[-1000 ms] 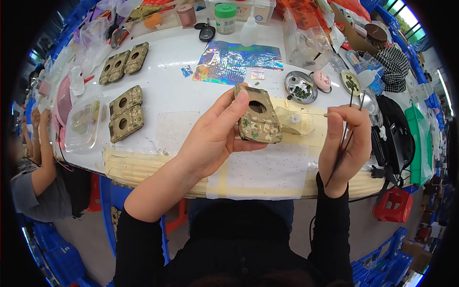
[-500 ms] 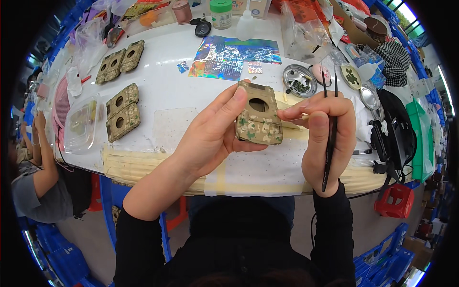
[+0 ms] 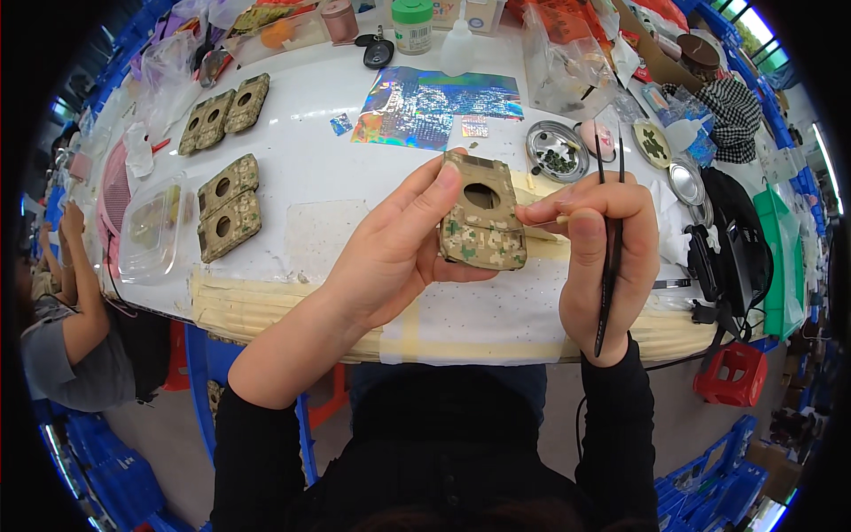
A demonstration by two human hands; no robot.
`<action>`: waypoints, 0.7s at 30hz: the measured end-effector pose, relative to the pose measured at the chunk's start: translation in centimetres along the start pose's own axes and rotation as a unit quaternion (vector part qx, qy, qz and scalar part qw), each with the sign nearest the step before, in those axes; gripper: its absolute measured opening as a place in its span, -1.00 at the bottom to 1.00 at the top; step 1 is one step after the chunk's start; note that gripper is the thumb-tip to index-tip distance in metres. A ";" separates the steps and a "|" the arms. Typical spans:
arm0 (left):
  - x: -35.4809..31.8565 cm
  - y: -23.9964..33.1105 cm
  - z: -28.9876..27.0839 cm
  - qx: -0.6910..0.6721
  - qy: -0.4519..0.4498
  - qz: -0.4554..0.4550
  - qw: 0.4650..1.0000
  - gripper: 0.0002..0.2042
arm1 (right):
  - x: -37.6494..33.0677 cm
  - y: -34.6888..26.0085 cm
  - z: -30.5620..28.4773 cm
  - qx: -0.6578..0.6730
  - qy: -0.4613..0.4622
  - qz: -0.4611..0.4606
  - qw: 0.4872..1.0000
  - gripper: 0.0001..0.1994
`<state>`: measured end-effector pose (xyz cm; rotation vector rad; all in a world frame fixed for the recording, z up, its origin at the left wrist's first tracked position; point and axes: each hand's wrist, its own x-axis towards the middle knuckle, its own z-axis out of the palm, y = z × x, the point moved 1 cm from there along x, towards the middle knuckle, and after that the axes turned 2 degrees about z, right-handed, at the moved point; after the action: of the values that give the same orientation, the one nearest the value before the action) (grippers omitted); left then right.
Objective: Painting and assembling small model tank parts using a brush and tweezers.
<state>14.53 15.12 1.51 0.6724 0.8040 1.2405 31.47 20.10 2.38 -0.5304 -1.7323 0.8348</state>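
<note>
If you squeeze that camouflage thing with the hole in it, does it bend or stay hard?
Probably hard: the camouflage case keeps its flat, boxy shape though the left hand grips only its edges. It seems light, since fingertips alone hold it up. Its flat sides suggest it would lie still, not roll, like the matching cases on the table.

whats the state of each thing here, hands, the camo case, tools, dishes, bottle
left hand: gripping the camo case
right hand: fingertips on the case edge, black tweezers tucked in the palm
camo case: held up off the table, round hole facing up
black tweezers: upright, tips shut
round metal dish: open, holds small dark bits
green-capped jar: capped, upright
</note>
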 end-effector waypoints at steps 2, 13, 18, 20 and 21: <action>0.0 0.0 0.0 0.002 0.002 -0.002 1.000 -0.50 | 0.0 0.0 0.1 0.007 0.004 0.003 1.000 -0.95; -0.1 0.0 0.0 0.003 0.015 0.003 1.000 -0.51 | 0.1 -0.8 0.4 0.111 0.081 0.091 0.986 -0.90; 0.1 0.0 -0.4 0.005 0.024 0.012 1.000 -0.52 | 0.1 0.8 -2.5 -0.203 0.070 -0.012 0.977 -0.94; 0.1 0.0 -0.5 0.009 0.030 0.019 0.999 -0.52 | 0.3 0.8 -2.7 -0.328 0.036 -0.059 0.942 -0.92; 0.1 -0.1 -0.5 0.004 0.033 0.022 0.999 -0.52 | 0.1 1.2 -2.5 -0.332 0.030 -0.055 0.941 -0.87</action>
<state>14.21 15.25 1.17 0.6616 0.8520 1.3060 33.78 21.64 1.92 -0.8808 -1.9517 0.1267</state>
